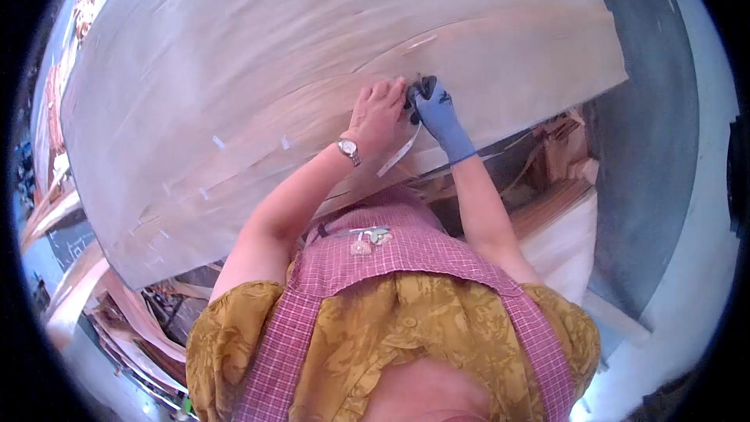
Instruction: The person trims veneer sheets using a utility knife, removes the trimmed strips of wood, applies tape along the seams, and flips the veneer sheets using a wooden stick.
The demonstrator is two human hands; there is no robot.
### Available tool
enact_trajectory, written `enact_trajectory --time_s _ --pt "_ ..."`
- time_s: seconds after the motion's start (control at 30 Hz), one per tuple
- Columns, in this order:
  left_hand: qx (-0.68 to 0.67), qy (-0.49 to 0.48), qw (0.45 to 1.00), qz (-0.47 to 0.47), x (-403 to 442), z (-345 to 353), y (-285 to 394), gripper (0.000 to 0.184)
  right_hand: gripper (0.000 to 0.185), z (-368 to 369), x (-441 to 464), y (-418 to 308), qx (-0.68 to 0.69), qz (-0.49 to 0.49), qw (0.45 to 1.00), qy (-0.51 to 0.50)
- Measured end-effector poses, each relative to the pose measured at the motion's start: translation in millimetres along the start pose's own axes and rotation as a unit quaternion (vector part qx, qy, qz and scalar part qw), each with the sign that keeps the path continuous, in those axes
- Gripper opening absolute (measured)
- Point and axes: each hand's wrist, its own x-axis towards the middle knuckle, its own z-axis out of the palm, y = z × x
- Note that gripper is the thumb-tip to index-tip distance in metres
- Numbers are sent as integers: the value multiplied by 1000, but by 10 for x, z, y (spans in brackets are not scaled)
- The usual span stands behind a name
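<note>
A wide sheet of pale wood veneer (234,55) spreads over the table in front of me. My left hand (379,113), bare and with a watch (348,150) at the wrist, lies flat on the sheet with its fingers stretched out. Just right of it, my right hand (437,113) wears a blue glove with dark fingertips, which are bent together against the sheet. Whatever they pinch is hidden. A narrow white strip of tape (398,153) hangs down from beside the gloved hand. Short pieces of tape (285,142) stick to the veneer at the left.
Stacked veneer pieces (556,211) lie below the table's edge at the right. More loose veneer strips (125,309) are at the lower left. A dark surface (652,109) borders the sheet on the right. A checked apron (375,238) is against the table edge.
</note>
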Motion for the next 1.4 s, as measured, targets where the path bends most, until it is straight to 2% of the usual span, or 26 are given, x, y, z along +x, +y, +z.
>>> enact_trajectory --time_s 0.03,0.07,0.17,0.2,0.3,0.37,0.4,0.5,0.6,0.7,0.77,0.9,1.0,1.1,1.17,1.23,1.27,1.37,1.4 --pt "6 6 1000 4 -1 24 10 51 31 -50 0 -54 -17 -3 1000 -4" --pt "14 12 1000 9 -10 39 3 51 30 -119 30 238 -165 -57 983 -59" --pt "23 27 999 10 -18 -18 7 52 29 -405 106 -93 -391 -75 912 -101" --pt "24 30 999 9 -4 -39 -5 52 26 -422 190 -225 -390 -71 914 -85" --pt "-35 5 999 -4 28 -85 -66 50 21 -375 470 -369 -251 -149 955 -45" --pt "-85 -30 996 -9 65 -97 -139 47 18 -324 578 -569 -8 -16 993 -115" --pt "-110 -45 993 -12 91 -95 -178 45 17 -280 625 -654 112 53 981 -146" --pt "-156 106 971 -146 100 16 -307 44 16 -50 799 -538 177 99 964 -174" --pt "-28 121 966 -227 413 -214 -389 42 18 20 848 -558 189 134 955 -185" --pt "42 94 980 -172 468 -52 -525 44 20 -51 814 -613 139 105 970 -171" --pt "55 82 977 -190 473 -38 -526 42 24 -125 702 -501 72 83 981 -163" --pt "55 102 968 -221 491 -52 -464 38 27 -183 677 -335 113 139 969 -171" --pt "61 111 968 -216 480 31 -396 34 27 -180 702 -276 134 122 967 -180" --pt "89 72 976 -186 447 98 -224 36 28 -225 721 -270 102 89 970 -201" --pt "112 61 974 -187 444 90 -166 39 29 -396 759 -235 -82 -67 982 -159" --pt "114 61 975 -181 441 77 -180 40 30 -647 828 -187 -269 -215 934 -102" --pt "115 70 974 -179 453 95 -186 41 28 -804 908 -130 -210 -184 957 -80" --pt "75 6 968 -240 706 -112 -107 45 26 -1278 1224 161 -36 -66 997 -31" --pt "63 53 972 -220 848 -64 -129 50 26 -1416 1327 232 17 -8 1000 -26"
